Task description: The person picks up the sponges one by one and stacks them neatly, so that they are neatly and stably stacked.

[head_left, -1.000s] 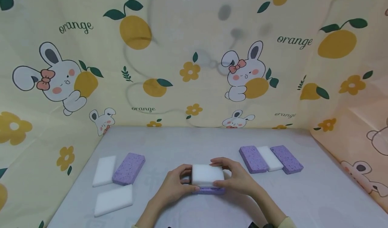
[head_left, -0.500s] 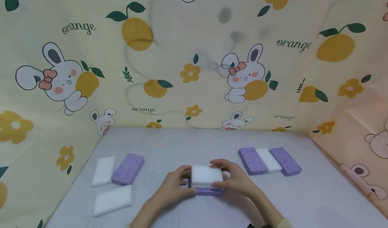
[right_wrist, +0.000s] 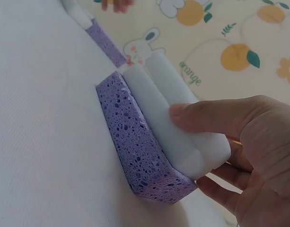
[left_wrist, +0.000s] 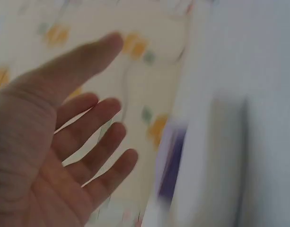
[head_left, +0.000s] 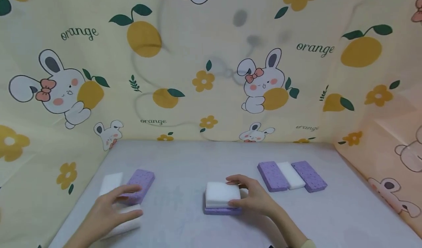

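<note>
Two white sponges [head_left: 220,193] lie stacked on a purple sponge [head_left: 221,211] at the middle of the table; the right wrist view separates the upper white sponge [right_wrist: 169,80] from the lower one [right_wrist: 144,94]. My right hand [head_left: 254,196] grips the white pair at its right end, thumb on the near side and fingers behind. At the left, my left hand [head_left: 108,212] hovers with fingers spread and holds nothing. Beneath it lies a white sponge [head_left: 130,223], partly hidden. Its fingertips overlap a purple sponge [head_left: 145,182] in the head view.
Another white sponge [head_left: 112,182] lies at the back left, partly covered by the left hand. On the right, a purple sponge [head_left: 273,176], a white one [head_left: 291,175] and a second purple one [head_left: 309,176] sit side by side. A patterned curtain [head_left: 184,57] encloses the table.
My left hand has let go of the stack and moved left over the sponges there. My right hand keeps its grip on the stack.
</note>
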`<state>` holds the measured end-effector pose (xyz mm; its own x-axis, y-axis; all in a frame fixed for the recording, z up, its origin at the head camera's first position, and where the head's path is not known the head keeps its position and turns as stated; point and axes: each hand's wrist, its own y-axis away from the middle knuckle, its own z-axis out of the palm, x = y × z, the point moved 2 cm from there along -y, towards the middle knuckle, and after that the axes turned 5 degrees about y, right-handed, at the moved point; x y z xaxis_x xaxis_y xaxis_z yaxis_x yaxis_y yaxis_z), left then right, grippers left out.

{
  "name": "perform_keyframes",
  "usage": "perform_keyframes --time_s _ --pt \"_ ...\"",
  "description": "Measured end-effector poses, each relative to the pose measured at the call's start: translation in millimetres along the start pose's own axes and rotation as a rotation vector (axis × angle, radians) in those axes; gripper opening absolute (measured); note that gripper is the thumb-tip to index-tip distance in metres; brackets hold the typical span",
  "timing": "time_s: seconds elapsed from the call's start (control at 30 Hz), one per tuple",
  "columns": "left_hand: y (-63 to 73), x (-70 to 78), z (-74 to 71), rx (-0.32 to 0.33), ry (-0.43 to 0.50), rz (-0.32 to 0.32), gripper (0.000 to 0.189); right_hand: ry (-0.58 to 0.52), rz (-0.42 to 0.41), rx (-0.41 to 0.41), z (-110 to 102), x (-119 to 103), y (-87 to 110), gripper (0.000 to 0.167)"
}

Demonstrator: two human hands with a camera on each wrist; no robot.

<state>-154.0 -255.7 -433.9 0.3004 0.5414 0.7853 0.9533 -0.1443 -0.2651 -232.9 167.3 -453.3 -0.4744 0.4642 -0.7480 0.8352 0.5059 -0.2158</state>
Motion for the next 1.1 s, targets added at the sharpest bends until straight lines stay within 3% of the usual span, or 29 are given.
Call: perform_keyframes --time_s 0.07,0.17,0.3,0.47,0.6,0.77,1.1 --pt "8.8 -13.4 -19.7 -0.016 -0.021 -0.107 0.063 0.0 0.012 -0.002 -0.4 -0.3 0.2 0.064" --pt "20.7 -31.6 -40.9 -0.101 -0.018 -0.252 0.067 0.001 0.025 -0.001 0.1 -1.2 -0.1 0.064" --pt "29.8 -50.3 -55.6 -0.208 -0.001 -0.327 0.071 0.007 0.014 0.0 1.0 -2.4 -0.7 0.064" --pt "32.3 -62.5 -58.3 -0.287 0.059 -0.376 0.077 0.021 0.017 -0.005 0.5 -3.2 -0.3 0.063" --pt "31.9 -66.0 -55.0 -0.351 0.035 -0.359 0.085 0.018 0.033 -0.007 -1.5 -3.7 0.5 0.063" --pt "35.4 -72.7 -53.8 -0.38 -0.017 -0.243 0.086 0.0 0.046 -0.013 -1.9 -6.5 0.6 0.064" --pt "34.9 -81.2 -52.6 -0.388 0.003 -0.236 0.086 0.009 0.049 -0.016 -2.4 -4.4 0.1 0.062"
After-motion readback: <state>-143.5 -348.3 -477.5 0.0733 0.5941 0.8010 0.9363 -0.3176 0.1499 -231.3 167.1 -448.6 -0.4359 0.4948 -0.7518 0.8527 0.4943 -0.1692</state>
